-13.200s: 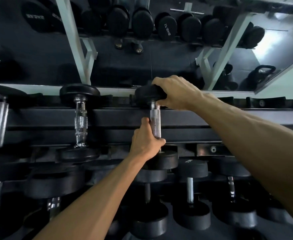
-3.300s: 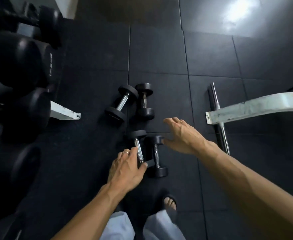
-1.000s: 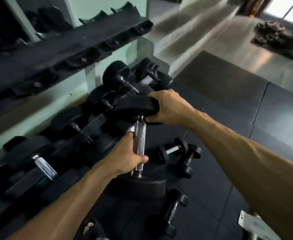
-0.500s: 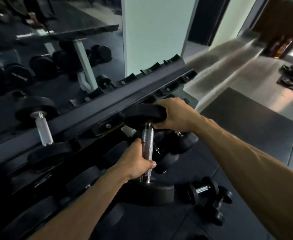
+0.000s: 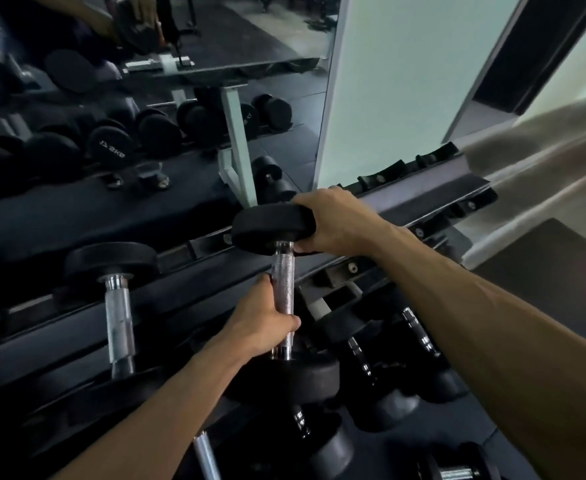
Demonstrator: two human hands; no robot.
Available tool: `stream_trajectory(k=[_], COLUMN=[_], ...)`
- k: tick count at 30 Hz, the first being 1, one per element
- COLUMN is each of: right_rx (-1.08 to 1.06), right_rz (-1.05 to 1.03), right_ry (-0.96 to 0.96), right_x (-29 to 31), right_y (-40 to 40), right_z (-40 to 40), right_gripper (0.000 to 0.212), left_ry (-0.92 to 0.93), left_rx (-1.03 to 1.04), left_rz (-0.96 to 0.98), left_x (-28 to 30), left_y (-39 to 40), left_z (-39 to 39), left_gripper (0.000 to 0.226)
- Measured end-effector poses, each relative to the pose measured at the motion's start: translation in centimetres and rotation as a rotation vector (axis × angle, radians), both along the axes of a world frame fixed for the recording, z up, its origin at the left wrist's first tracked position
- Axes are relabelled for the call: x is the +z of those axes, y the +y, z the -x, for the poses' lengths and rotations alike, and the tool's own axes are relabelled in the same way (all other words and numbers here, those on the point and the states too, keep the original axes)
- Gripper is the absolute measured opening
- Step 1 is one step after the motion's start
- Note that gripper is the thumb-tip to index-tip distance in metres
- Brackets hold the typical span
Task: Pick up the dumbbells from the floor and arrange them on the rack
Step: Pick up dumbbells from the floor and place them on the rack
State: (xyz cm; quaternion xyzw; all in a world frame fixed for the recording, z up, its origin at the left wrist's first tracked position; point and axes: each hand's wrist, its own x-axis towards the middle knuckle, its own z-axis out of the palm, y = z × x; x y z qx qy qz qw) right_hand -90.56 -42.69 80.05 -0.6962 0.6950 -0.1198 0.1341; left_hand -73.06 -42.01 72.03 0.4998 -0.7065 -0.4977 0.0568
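While the black rubber-headed dumbbell with the knurled chrome handle (image 5: 282, 299) hangs nearly upright in front of the top tier of the black steel dumbbell rack (image 5: 423, 192), both hands are on it. The left hand (image 5: 262, 320) has its grip wrapped round the lower half of the chrome handle, fingers curled tight on the metal. The right hand (image 5: 336, 221) has its grip closed over the edge of the upper rubber head, thumb underneath. The lower head sits just below the left fist, off the rails.

To the left on that same top tier, a second black-headed dumbbell with a chrome handle (image 5: 118, 306) lies across the two rails in its cradle. The lower tier is crowded with larger black dumbbells (image 5: 371, 341), their handles catching small glints. One more small dumbbell (image 5: 457, 471) shows at the bottom edge, on the dark rubber floor mat (image 5: 561, 271).

Behind the rack runs a big wall mirror (image 5: 267, 46), showing a white-framed rack of round black weights and dark matting. Right of the mirror stands a pale green wall (image 5: 405, 81) with a dark doorway frame (image 5: 527, 53), and a pale raised step (image 5: 544, 150) blurs across the right side.
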Motion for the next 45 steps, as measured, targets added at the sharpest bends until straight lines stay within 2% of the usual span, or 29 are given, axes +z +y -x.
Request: stream_trajectory(k=[8,14,21,27,45], right_rx=[0.142,0.200,0.254,0.289,0.094], right_rz=[-0.022,-0.046,-0.092,-0.082,-0.085], right_ry=[-0.009,-0.028,-0.013,0.048,-0.102], right_x=[-2.2,-3.8,-4.1,-4.1,-5.4], right_y=[-8.7,-12.2,-13.9,-14.7,-13.5], right_z=[0.7,0.2,-0.1,-0.7,-1.1], right_gripper=[0.026,0.032,0.033,0.038,0.030], left_ry=[-0.031,-0.018,0.003,0.029,0.120], left_rx=[0.151,0.224,0.265,0.328,0.209], left_rz=[-0.026,-0.054,-0.074,-0.054,-0.128], left_x=[-2.0,-3.5,-4.1,-4.6,-4.0], left_y=[-6.4,-8.7,-8.9,-8.8,-8.6], left_z=[1.1,0.9,1.3,2.0,0.5], left_gripper=[0.042,0.047,0.051,0.046,0.050])
